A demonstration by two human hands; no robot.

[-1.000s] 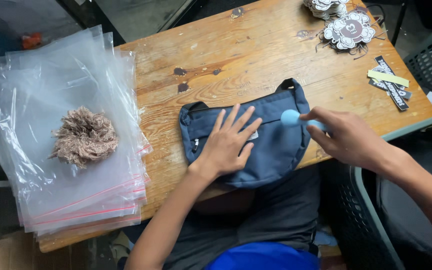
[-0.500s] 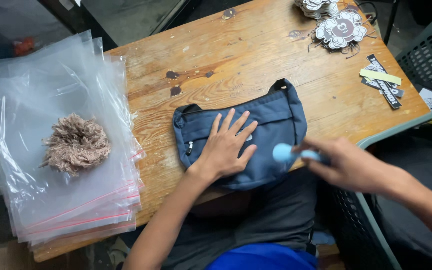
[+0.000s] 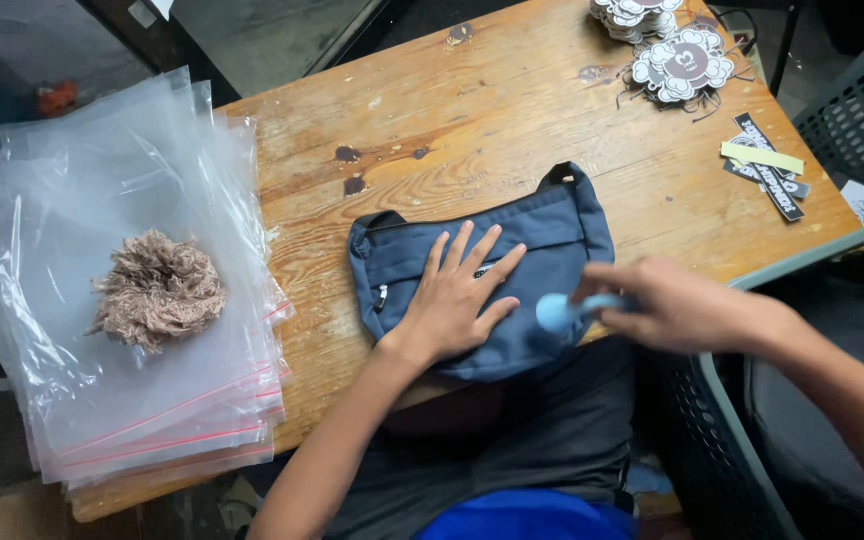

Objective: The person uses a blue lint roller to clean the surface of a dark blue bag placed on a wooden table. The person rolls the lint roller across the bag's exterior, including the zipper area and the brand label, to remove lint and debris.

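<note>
Fingers [image 3: 479, 262] of the left hand [image 3: 457, 300] lie spread and flat on the dark blue bag [image 3: 512, 255], pinning its front panel to the wooden table [image 3: 512, 110]; they grip nothing, only press. The right hand [image 3: 667, 305] is curled shut round the handle of a pale blue roller [image 3: 557, 311], whose rounded head touches the bag at its lower right edge, just beside the left hand's fingertips. That hand is blurred, so its exact hold cannot be made out.

Judging by where things lie, the work on the bag is under way rather than finished: the roller head sits low on the panel, the bag is zipped and lies flat, partly hanging over the table's near edge. Left of the bag a stack of clear zip bags [image 3: 122, 250] rests with a tan fluffy bundle [image 3: 157, 290] on top, and none of them holds the bag. Beyond the bag, at the table's far right corner, lie flower-shaped tags [image 3: 682, 65] and black label strips [image 3: 767, 165], untouched.
</note>
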